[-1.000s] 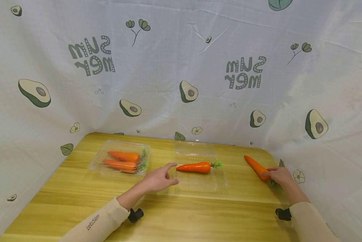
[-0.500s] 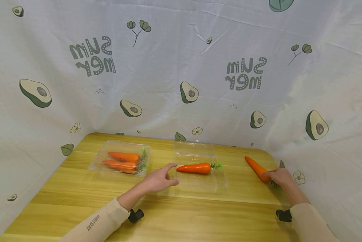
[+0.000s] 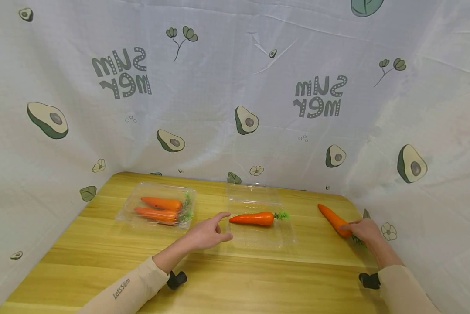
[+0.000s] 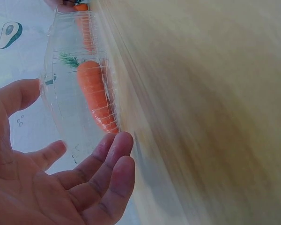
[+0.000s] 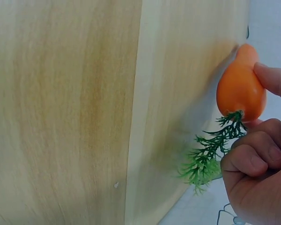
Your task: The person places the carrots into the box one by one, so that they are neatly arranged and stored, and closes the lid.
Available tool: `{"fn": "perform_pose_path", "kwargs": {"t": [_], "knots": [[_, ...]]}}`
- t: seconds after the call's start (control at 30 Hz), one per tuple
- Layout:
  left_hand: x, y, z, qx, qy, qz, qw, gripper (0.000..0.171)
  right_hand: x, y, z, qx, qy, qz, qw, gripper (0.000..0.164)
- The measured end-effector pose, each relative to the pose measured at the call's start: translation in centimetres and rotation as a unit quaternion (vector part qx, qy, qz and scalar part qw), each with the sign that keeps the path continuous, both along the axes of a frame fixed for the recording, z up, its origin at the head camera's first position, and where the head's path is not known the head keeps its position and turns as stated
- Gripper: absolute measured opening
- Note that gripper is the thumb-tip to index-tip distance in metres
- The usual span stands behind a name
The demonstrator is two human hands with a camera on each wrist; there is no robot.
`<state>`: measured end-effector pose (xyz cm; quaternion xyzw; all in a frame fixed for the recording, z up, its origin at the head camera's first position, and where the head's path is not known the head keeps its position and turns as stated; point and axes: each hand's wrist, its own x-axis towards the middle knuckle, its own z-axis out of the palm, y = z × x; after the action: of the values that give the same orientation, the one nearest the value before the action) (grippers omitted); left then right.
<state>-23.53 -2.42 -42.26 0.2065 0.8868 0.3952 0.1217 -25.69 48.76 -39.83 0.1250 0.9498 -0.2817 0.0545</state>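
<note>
At the right of the head view, my right hand (image 3: 366, 231) pinches an orange carrot (image 3: 331, 218) near its leafy end. In the right wrist view the thumb lies against the side of that carrot (image 5: 241, 89), its green top (image 5: 210, 150) hanging beside curled fingers. My left hand (image 3: 209, 232) is spread at the left edge of an open clear plastic clamshell box (image 3: 258, 240). Inside the box lies one carrot (image 3: 252, 219), green top to the right. Seen from the left wrist, thumb and fingers of the left hand (image 4: 61, 173) are loosely extended around the box's near end.
Left of the open box sits a second clear plastic box (image 3: 141, 189) with two carrots inside, its lid over them. All stand on a wooden table (image 3: 258, 283). A white printed curtain (image 3: 203, 87) hangs behind and on both sides.
Both hands and the carrots hold their places; the head view has shifted only very slightly.
</note>
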Motion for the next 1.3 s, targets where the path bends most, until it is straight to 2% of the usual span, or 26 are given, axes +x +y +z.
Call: {"fn": "perform_pose_path", "kwargs": {"t": [0.33, 0.83, 1.03, 1.3], "knots": [[0.2, 0.1, 0.3, -0.007, 0.009, 0.014, 0.9998, 0.074, 0.0, -1.5, 1.1, 0.029, 0.016, 0.021, 0.999, 0.068], [0.0, 0.2, 0.4, -0.005, -0.005, 0.014, 0.9999, 0.077, -0.4, -3.8, 3.2, 0.002, 0.025, 0.039, 0.999, 0.065], [0.1, 0.2, 0.5, -0.009, -0.007, 0.020, 0.9997, 0.081, -0.1, -5.3, 4.2, -0.007, 0.016, 0.047, 0.999, 0.070], [0.0, 0.2, 0.5, -0.008, -0.011, 0.018, 0.9997, 0.082, 0.1, -6.9, 5.2, -0.001, 0.021, 0.070, 0.997, 0.066]]}}
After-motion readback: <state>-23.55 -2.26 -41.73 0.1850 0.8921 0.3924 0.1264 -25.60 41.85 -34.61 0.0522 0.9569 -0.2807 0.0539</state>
